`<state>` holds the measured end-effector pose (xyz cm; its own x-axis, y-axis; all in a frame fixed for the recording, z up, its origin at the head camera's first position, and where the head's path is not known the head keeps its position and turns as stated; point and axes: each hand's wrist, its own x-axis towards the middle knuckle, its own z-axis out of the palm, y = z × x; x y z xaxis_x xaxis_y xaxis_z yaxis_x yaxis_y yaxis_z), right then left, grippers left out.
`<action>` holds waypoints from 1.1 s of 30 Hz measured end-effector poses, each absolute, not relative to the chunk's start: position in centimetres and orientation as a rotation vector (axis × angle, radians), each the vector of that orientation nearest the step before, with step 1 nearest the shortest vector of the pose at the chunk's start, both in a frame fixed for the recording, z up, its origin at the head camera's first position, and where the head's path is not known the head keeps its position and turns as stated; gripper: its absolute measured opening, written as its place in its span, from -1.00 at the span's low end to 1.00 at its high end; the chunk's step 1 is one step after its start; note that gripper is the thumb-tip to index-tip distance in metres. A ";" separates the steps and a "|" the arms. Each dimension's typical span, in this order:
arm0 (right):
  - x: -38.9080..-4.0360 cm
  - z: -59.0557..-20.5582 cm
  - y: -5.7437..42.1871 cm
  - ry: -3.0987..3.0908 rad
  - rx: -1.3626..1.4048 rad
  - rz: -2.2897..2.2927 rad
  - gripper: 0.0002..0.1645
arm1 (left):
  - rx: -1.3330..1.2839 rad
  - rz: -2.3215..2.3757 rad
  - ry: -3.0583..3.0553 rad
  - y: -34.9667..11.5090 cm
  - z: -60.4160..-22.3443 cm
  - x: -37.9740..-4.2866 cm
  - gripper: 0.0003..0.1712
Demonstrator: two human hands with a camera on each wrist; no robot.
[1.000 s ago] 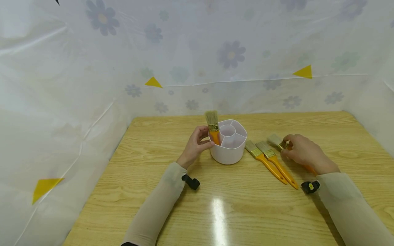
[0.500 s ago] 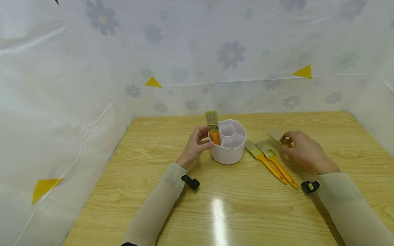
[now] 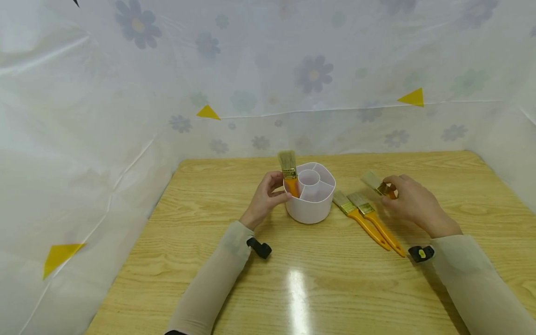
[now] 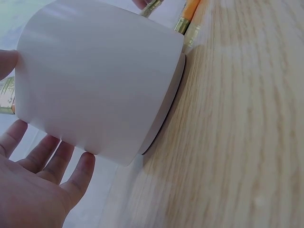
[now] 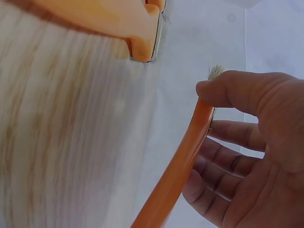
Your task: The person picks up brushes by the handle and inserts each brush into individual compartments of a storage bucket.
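A white divided holder (image 3: 310,212), with a round cup in its centre, stands on the table. One paintbrush (image 3: 288,164) leans bristles-up in its left compartment. My left hand (image 3: 264,197) grips the holder's left side; in the left wrist view the fingertips touch its wall (image 4: 97,83) and the thumb is at the rim. To the right, my right hand (image 3: 418,204) pinches another paintbrush (image 3: 371,180) near its metal band, bristles pointing away and to the left. Its orange handle (image 5: 172,178) runs beneath the palm, mostly hidden in the head view.
Two paintbrushes (image 3: 368,228) with orange handles lie side by side between the holder and my right hand, bristles close to the holder. The wood-grain table (image 3: 209,195) ends at a flowered plastic sheet (image 3: 259,79) behind and at the sides.
My right hand has raised the pinched paintbrush a little, and its bristles have shifted up and slightly left. My left hand and the holder have stayed in place.
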<state>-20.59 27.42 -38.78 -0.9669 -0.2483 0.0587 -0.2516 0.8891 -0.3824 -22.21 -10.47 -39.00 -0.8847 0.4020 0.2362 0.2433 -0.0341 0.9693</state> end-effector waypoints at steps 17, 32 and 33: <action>-20.1 -38.1 26.8 -2.992 0.429 0.603 -0.38 | 0.702 2.066 2.101 -10.4 -38.9 -22.2 -0.40; -19.9 -37.8 26.4 -2.947 0.444 0.615 -0.38 | 0.700 2.119 2.100 -10.5 -41.4 -23.8 -0.39; -19.9 -37.8 26.4 -2.942 0.446 0.615 -0.38 | 0.698 2.124 2.104 -10.5 -41.5 -23.7 -0.40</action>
<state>-19.92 26.36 -37.79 -0.9518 -0.2625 0.1585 -0.3040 0.8753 -0.3761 -23.75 -10.46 -41.45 -0.8941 0.3608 0.2653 0.2620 -0.0590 0.9633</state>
